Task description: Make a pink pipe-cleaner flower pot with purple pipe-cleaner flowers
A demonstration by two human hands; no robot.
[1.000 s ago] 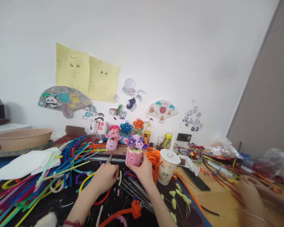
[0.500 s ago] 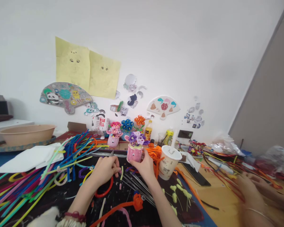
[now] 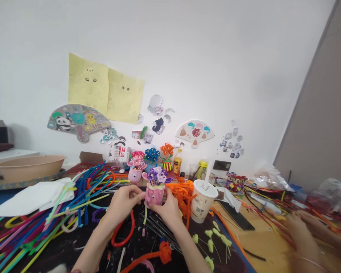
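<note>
In the middle of the head view stands a small pink pipe-cleaner flower pot (image 3: 155, 194), with a small eye on its ribbed side. Purple and lilac pipe-cleaner flowers (image 3: 158, 175) rise from it. My right hand (image 3: 170, 210) is closed around its right side, thumb across the lower front. At the pot's left edge, my left hand (image 3: 125, 203) has thumb and fingers pinched together, the tips at or very near the wall. Whatever lies in that pinch, if anything, is too small to make out. Below the hands are thin metal wires (image 3: 159, 227) and a red ring (image 3: 123, 231).
Colourful pipe cleaners (image 3: 42, 223) pile up on the left beside white paper (image 3: 25, 199). A drink cup (image 3: 203, 199) with a straw stands close right of my right hand. Behind are finished flower pots (image 3: 135, 172) and bottles (image 3: 177, 163). Another person's hands (image 3: 304, 231) are at far right.
The pot has shifted slightly left in my right hand. My left hand has come up to its left edge from lower left. A pointed metal tip behind my left hand no longer shows.
</note>
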